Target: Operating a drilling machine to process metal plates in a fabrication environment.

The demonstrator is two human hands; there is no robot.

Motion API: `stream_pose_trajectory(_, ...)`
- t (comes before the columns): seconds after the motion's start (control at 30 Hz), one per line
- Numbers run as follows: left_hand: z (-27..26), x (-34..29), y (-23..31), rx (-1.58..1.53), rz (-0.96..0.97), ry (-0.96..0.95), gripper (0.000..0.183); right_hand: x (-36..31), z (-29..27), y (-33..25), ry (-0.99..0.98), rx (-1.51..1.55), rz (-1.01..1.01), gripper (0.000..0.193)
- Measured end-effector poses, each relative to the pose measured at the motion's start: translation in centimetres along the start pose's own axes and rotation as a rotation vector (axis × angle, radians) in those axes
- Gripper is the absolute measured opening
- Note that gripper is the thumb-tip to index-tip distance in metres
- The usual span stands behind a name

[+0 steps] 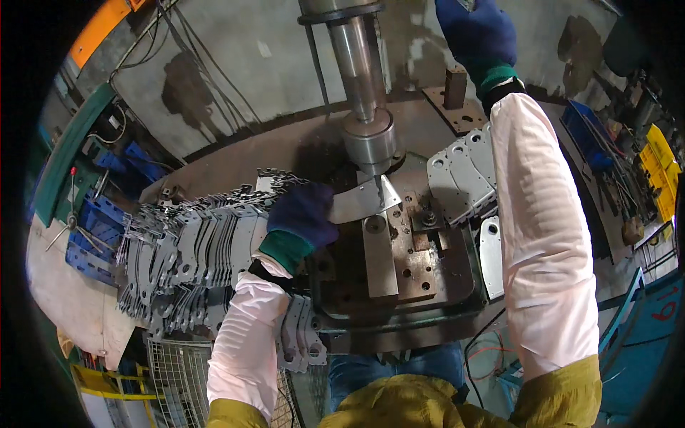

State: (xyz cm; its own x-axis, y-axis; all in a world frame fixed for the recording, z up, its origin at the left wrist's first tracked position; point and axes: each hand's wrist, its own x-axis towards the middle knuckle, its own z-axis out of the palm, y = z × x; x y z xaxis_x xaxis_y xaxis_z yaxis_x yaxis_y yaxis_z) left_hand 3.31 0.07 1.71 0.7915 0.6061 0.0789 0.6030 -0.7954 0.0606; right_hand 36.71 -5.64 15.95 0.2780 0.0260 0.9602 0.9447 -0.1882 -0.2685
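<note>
My left hand (303, 217), in a blue glove with a green cuff, is closed on the near end of a flat grey metal plate (353, 205). The plate's far end, bent up into a small flange, lies on a steel fixture (414, 260), beneath the drill spindle (369, 139). A thin bit points down at that end; whether it touches the metal I cannot tell. Raised to the upper right, my right hand (481, 36) wears the same kind of glove. Its fingers look closed around something grey, mostly cut off by the frame's top edge.
Stacked grey metal plates (203, 250) crowd the left of the machine table. More plates (460, 171) lie right of the fixture, partly behind my right arm. A blue bin (589, 132) and a yellow bin (660, 167) stand far right. A wire basket (182, 385) sits below left.
</note>
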Motion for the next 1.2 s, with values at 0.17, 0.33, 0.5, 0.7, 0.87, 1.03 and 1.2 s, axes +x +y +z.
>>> stream_pose_trajectory(0.17, 1.1, 0.3, -1.0, 0.009, 0.079, 0.057, 0.041, 0.2, -1.0, -1.2, -0.126, 0.019, 0.147, 0.032)
stream_pose_trajectory(0.33, 0.8, 0.2, -0.4, 0.018, 0.052, 0.044, 0.041, 0.5, -3.1, -1.3, -0.285, 0.046, 0.3, 0.057)
stream_pose_trajectory(0.5, 1.3, 0.7, -1.3, 0.056, 0.109, 0.001, 0.043, -0.1, -6.2, -1.9, -0.453, 0.038, 0.247, 0.056)
stream_pose_trajectory(0.7, 1.4, 1.1, -3.4, 0.138, 0.228, 0.014, 0.045, 0.4, -10.0, -2.9, -0.724, 0.22, 0.355, 0.062)
stream_pose_trajectory(0.87, 1.5, 1.6, -3.5, 0.07, 0.216, 0.008, 0.043, 0.6, -10.3, -2.8, -0.731, 0.191, 0.373, 0.063)
stream_pose_trajectory(1.03, 1.8, 2.1, -4.3, 0.108, 0.208, -0.012, 0.048, 0.2, -9.5, -2.9, -0.666, 0.169, 0.281, 0.058)
stream_pose_trajectory(1.2, 2.0, 2.3, -4.3, 0.073, 0.245, 0.021, 0.052, 0.2, -7.9, -1.7, -0.64, 0.123, 0.334, 0.06)
